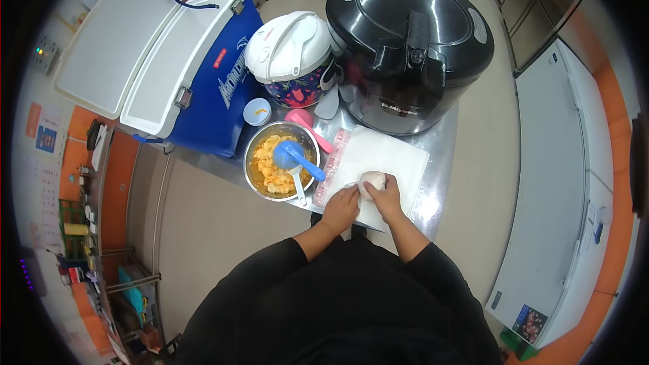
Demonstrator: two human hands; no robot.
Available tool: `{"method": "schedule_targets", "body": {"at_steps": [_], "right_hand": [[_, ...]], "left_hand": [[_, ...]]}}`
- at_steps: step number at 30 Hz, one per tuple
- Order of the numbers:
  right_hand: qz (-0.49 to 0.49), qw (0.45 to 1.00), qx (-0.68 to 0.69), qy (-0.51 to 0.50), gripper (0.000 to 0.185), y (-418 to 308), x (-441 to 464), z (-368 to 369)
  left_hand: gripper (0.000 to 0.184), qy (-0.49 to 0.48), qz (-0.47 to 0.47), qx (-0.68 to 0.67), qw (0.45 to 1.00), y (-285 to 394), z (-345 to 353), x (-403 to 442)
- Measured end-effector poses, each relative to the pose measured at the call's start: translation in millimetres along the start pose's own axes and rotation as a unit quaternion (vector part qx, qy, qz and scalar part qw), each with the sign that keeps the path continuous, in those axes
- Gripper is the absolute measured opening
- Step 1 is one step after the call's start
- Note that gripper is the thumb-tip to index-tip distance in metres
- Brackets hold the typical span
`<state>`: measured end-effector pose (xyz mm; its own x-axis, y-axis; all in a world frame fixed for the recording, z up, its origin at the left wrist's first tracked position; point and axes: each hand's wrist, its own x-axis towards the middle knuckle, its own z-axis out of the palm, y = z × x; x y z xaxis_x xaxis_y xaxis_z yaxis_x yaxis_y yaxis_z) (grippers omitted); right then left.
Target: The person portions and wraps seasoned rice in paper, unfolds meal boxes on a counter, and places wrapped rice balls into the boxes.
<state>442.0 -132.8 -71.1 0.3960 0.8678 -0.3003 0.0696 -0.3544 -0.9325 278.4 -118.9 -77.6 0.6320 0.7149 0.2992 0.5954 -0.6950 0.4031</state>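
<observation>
A rounded whitish bundle [373,183], apparently rice in a wrapper, sits over a stack of white paper sheets [399,152] with red printing along the left edge. My right hand [385,201] curls around its right and near side. From the left, my left hand [342,209] has its fingers pressed together against the bundle's edge, pinching there. Left of the paper stands a metal bowl [247,179] of yellow-orange shredded filling [269,169]. A blue scoop [289,155] and a white-handled utensil [298,184] rest in it.
Behind the bowl are a pink scoop [311,128], a small white bowl [257,112] and a grey paddle [328,105]. A floral rice cooker [291,61] and a large black cooker [405,54] line the metal table [436,182]. An open blue cooler [209,105] stands left.
</observation>
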Motion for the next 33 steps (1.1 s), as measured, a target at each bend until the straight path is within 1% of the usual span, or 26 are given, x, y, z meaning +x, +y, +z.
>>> {"method": "schedule_targets", "body": {"at_steps": [1,2,3,4,5,6,7,9,10,12,15,16,17,19,21,22,23,24,25,26,27,28,29,30,31,33], "right_hand": [[0.027,0.992,0.122,-0.012,0.056,1,-2,-2],[0.026,0.992,0.121,-0.013,0.056,2,-4,-5],[0.031,0.981,0.185,-0.039,0.052,2,-5,-8],[0.037,0.966,0.249,-0.066,0.047,1,-6,-12],[0.037,0.966,0.248,-0.067,0.047,2,-7,-15],[0.038,0.949,0.293,-0.107,0.048,0,-8,-19],[0.039,0.929,0.337,-0.147,0.05,-1,-9,-22],[0.022,0.933,0.327,-0.15,0.051,-4,-9,-25],[0.003,0.936,0.316,-0.153,0.052,-6,-8,-27],[-0.008,0.948,0.288,-0.138,0.052,-13,-10,-28],[-0.023,0.97,0.216,-0.107,0.047,-31,-11,-25],[-0.025,0.981,0.172,-0.091,0.044,-36,-11,-23],[-0.026,0.98,0.172,-0.092,0.044,-34,-9,-21],[-0.077,0.993,0.055,-0.072,0.035,-33,-5,-16],[-0.071,0.994,0.042,-0.073,0.033,-40,-7,-14],[-0.064,0.995,0.028,-0.073,0.031,-50,-10,-13],[-0.067,0.994,0.029,-0.077,0.031,-60,-11,-13],[-0.062,0.994,-0.018,-0.088,0.031,-72,-13,-14],[-0.059,0.991,-0.066,-0.098,0.032,-80,-11,-13],[-0.061,0.991,-0.066,-0.102,0.032,-80,-4,-10],[-0.088,0.993,-0.049,-0.067,0.033,-78,6,-5],[-0.115,0.992,-0.033,-0.032,0.033,-75,17,1],[-0.086,0.996,-0.007,0.0,0.037,-71,33,11],[0.005,0.998,0.057,-0.001,0.043,-82,45,18],[0.027,0.995,0.091,0.017,0.047,-82,61,29],[0.05,0.991,0.124,0.025,0.051,-72,100,59]], "left_hand": [[0.047,0.001,0.0,0.0,1.0,1,-4,1],[0.047,0.011,-0.025,-0.048,0.998,3,-8,2],[0.047,0.021,-0.049,-0.096,0.994,4,-10,3],[0.047,0.022,-0.05,-0.096,0.994,5,-7,4],[0.047,0.013,-0.151,-0.266,0.952,9,-5,6],[0.048,0.003,-0.246,-0.425,0.871,11,-4,7],[0.048,0.003,-0.247,-0.425,0.871,10,-4,10],[0.05,-0.06,-0.367,-0.599,0.709,6,-4,18],[0.05,-0.06,-0.367,-0.599,0.709,11,-12,24],[0.053,-0.064,-0.426,-0.632,0.644,22,-25,33],[0.049,-0.056,-0.435,-0.636,0.635,26,-22,39],[0.049,-0.056,-0.434,-0.636,0.636,29,-21,39],[0.05,-0.034,-0.421,-0.646,0.636,31,-21,38],[0.052,-0.011,-0.408,-0.655,0.635,32,-20,35],[0.05,-0.011,-0.36,-0.633,0.686,28,-21,34],[0.05,-0.007,-0.361,-0.631,0.687,26,-25,35],[0.049,-0.033,-0.349,-0.62,0.702,22,-31,36],[0.048,-0.06,-0.337,-0.608,0.717,21,-40,39],[0.048,-0.055,-0.338,-0.606,0.717,20,-49,41],[0.05,-0.063,-0.308,-0.585,0.748,19,-58,43],[0.052,-0.071,-0.277,-0.562,0.776,20,-71,46],[0.052,-0.066,-0.28,-0.561,0.776,21,-87,48],[0.053,-0.004,-0.241,-0.44,0.865,22,-103,50],[0.054,0.056,-0.197,-0.306,0.93,21,-120,50],[0.054,0.059,-0.203,-0.303,0.929,17,-138,50],[0.052,0.148,-0.208,-0.33,0.909,-1,-173,44]]}}
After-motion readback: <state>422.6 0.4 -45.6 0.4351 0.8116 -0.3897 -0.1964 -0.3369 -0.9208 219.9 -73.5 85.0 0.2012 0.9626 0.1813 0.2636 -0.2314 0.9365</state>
